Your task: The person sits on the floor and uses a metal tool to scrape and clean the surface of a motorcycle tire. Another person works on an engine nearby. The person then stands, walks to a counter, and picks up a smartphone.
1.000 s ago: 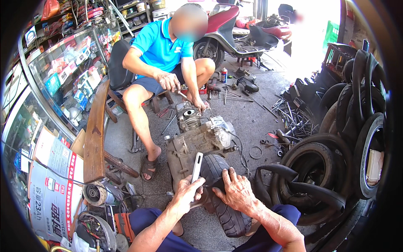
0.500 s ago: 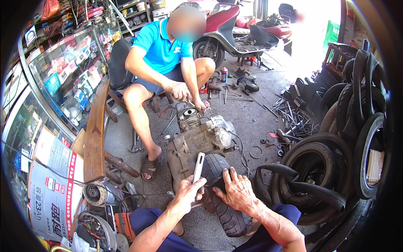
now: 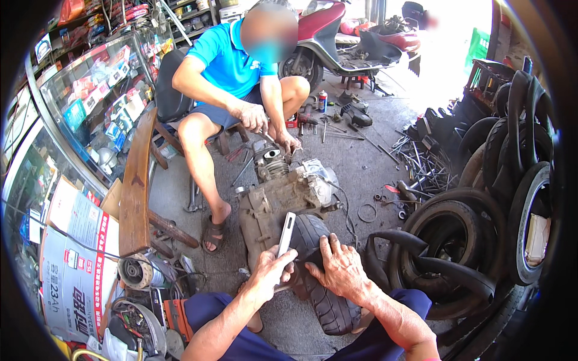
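Note:
My left hand (image 3: 270,274) is closed around a silver flat-handled metal tool (image 3: 287,231) with a slot near its upper end. The tool points up and away from me; its lower end is hidden behind the hand. My right hand (image 3: 340,268) lies on the black rear tyre (image 3: 330,307), its fingers spread over the tread. This tyre stands upright between my knees, beside a dirty scooter engine (image 3: 271,207) on the floor. Across from me, a person in a blue shirt (image 3: 232,57) has both hands (image 3: 288,141) at the engine's cylinder end.
Loose tyres (image 3: 442,240) and inner tubes are piled at the right, near a heap of metal parts (image 3: 421,162). A wooden bench (image 3: 137,186), a carton (image 3: 75,265) and glass cabinets stand at the left. A red scooter (image 3: 316,30) is behind the person.
The other person's hand on the left of the picture has lifted slightly from the engine. My hands keep their grip and place, with only a slight shift of the tool.

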### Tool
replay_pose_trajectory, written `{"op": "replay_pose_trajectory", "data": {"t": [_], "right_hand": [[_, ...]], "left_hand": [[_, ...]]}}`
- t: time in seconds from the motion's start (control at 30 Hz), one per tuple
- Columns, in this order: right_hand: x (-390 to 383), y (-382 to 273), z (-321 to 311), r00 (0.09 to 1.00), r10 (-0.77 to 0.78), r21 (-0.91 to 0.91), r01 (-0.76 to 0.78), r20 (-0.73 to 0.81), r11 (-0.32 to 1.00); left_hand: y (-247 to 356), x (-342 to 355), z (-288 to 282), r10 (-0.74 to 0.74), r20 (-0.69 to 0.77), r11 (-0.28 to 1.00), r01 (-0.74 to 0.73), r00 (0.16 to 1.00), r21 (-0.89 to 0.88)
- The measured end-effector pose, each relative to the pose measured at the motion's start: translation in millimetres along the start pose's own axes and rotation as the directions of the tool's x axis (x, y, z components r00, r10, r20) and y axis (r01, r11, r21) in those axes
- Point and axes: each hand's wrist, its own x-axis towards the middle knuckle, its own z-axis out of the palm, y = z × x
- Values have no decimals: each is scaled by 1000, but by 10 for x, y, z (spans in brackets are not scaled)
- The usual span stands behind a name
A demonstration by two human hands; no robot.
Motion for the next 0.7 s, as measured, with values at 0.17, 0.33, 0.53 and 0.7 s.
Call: {"op": "replay_pose_trajectory", "data": {"t": [0.17,0.33,0.53,0.7], "right_hand": [[-4,8,31,1000,6,15,-6,9,1000],[2,-12,-36,999,20,-17,-19,49,1000],[1,-20,3,1000,2,-11,-2,8,1000],[6,21,13,1000,8,9,-9,17,1000]], "left_hand": [[13,17,-156,120,-31,993,-120,992,14],[-104,145,-813,275,-250,961,-261,929,86],[-753,561,-1726,165,-667,986,-93,727,142],[-1847,817,-2003,-99,-789,953,286,606,100]]}}
